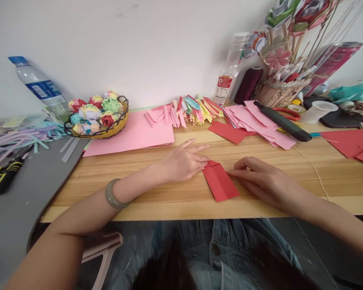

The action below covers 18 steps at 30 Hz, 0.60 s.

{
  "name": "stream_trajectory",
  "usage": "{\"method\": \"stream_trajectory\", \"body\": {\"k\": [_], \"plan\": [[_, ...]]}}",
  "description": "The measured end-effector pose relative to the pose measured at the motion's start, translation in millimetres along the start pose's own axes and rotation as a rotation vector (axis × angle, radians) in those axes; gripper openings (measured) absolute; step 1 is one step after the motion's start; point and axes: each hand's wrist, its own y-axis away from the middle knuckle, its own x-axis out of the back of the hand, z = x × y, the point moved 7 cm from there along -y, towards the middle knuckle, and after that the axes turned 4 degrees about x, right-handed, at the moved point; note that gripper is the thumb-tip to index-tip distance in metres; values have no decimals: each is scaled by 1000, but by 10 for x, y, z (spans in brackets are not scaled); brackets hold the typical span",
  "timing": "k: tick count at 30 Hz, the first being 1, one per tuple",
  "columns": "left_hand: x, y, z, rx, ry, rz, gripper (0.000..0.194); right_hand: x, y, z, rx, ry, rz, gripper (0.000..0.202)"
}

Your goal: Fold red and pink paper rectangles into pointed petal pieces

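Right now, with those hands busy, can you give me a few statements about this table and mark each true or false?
1. The left hand touches the folded red paper. True.
2. The bracelet is on the right arm. False: the bracelet is on the left arm.
3. The yellow basket holds flowers. True.
4. The blue-capped bottle is right of the basket. False: the blue-capped bottle is left of it.
5. The white spool is right of the purple spool. True.
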Motion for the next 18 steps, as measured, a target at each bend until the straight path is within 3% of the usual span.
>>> {"method": "stream_trajectory", "body": {"k": [4,8,11,15,18], "plan": [[-36,18,-69,20,-22,71,24,2,27,-93,24,-210,-43,18],[-31,13,-104,42,-98,135,22,-53,-52,-252,151,-156,-6,19],[61,6,-56,90,-124,175,21,-71,-140,-276,156,-56,70,22],[146,13,130,79,-139,107,33,-90,-265,-223,88,-13,89,22],[180,45,246,80,-159,73,29,-96,-312,-166,41,-16,90,21]]}}
